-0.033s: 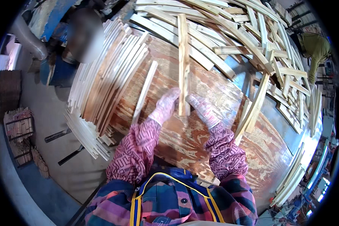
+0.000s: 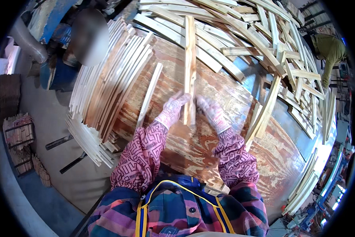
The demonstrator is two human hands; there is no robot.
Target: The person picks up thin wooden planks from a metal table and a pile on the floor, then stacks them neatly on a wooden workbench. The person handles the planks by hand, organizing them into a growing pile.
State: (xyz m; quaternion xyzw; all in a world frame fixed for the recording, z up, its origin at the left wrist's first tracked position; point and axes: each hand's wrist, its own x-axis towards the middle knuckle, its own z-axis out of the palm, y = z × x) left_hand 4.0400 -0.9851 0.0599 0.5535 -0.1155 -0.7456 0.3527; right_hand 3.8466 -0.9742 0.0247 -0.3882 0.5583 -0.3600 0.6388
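A pale wooden strip (image 2: pixel 189 59) stretches away from me across the plywood board, its near end between my two gloved hands. My left hand (image 2: pixel 173 107) has its fingers closed against the strip's left edge. On the other side, my right hand (image 2: pixel 210 110) is slightly blurred, fingers apart, just off the strip's right edge. A single narrower strip (image 2: pixel 150 94) lies on the board left of my left hand. Beyond my right hand, a couple of overlapping strips (image 2: pixel 265 110) hang over the board from the heap.
Side by side at the left lies a row of wooden strips (image 2: pixel 106 79). A tangled heap of strips (image 2: pixel 240 27) covers the far and right side. The plywood board (image 2: pixel 209 154) lies under my hands. Another person's sleeve (image 2: pixel 329 59) shows at far right.
My right hand has shifted slightly away from the strip's near end, its fingers lifting. My left hand has barely moved along the left edge. The whole view has drifted slightly.
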